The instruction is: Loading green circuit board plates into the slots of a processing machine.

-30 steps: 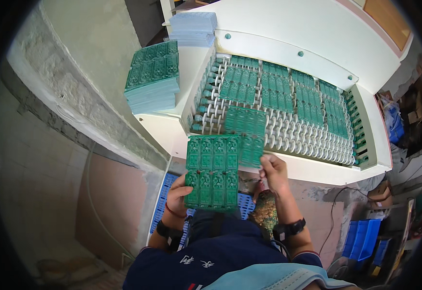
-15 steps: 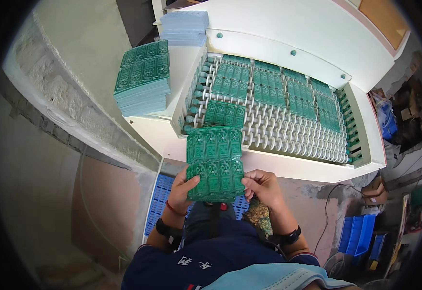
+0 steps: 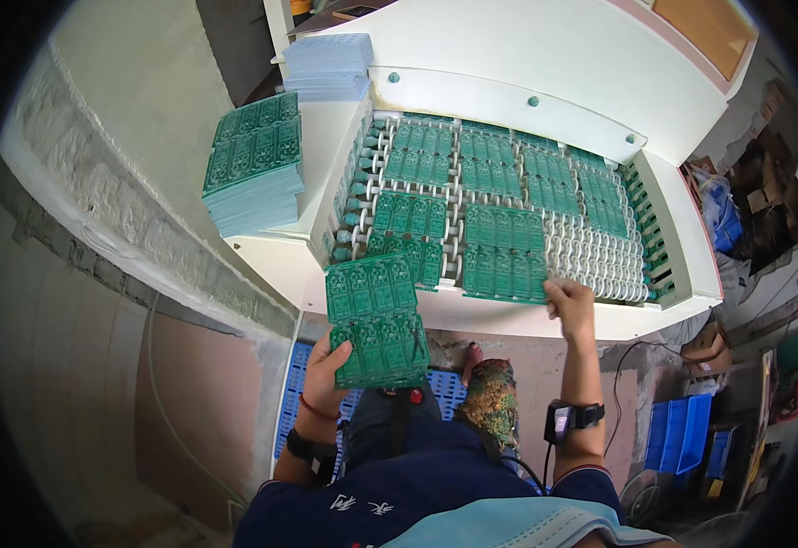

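Note:
My left hand (image 3: 324, 373) is closed on the left edge of a stack of green circuit board panels (image 3: 376, 320), thumb on top, held in front of the machine. My right hand (image 3: 571, 309) reaches out to the roller conveyor (image 3: 600, 260) and pinches the near right corner of a single circuit board panel (image 3: 504, 251). That panel lies on the white roller discs at the front edge. To its left, another circuit board panel (image 3: 408, 219) rests on the rollers, its near end close to the held stack. Several more panels lie in rows farther back.
A tall pile of green panels (image 3: 253, 151) stands on the machine's left ledge, with pale blue sheets (image 3: 329, 68) stacked behind it. The white machine cover (image 3: 481, 55) rises at the back. Blue bins (image 3: 677, 434) stand on the floor at right. A blue slatted mat (image 3: 291, 402) lies below me.
My right hand has moved from the stack's right edge forward and right to the conveyor, where another panel now lies. My left hand, with the stack, has shifted slightly left.

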A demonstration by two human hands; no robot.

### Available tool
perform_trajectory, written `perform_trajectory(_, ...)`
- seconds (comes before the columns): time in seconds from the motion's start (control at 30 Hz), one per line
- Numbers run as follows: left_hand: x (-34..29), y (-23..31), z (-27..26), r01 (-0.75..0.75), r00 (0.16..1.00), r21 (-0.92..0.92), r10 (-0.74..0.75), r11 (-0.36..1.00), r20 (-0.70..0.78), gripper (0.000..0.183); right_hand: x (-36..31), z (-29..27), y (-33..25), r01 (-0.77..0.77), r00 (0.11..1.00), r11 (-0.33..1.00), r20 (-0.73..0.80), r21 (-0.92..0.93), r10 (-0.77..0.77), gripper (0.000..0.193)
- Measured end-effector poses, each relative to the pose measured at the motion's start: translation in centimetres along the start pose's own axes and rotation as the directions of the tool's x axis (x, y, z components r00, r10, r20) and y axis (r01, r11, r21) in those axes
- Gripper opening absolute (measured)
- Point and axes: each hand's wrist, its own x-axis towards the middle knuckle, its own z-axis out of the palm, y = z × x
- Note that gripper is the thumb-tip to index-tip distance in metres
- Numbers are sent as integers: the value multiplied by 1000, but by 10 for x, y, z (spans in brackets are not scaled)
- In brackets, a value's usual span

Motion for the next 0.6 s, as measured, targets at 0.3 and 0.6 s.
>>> perform_trajectory(0.3,11,-7,5,17,998,15,-18,1000,54,32,2,-86,7,-22,957,976,-288,-216,-42,19)
perform_trajectory(0.6,27,-35,46,108,987,24,-110,994,115,36,-97,47,-17,-94,878,990,478,109,30,19)
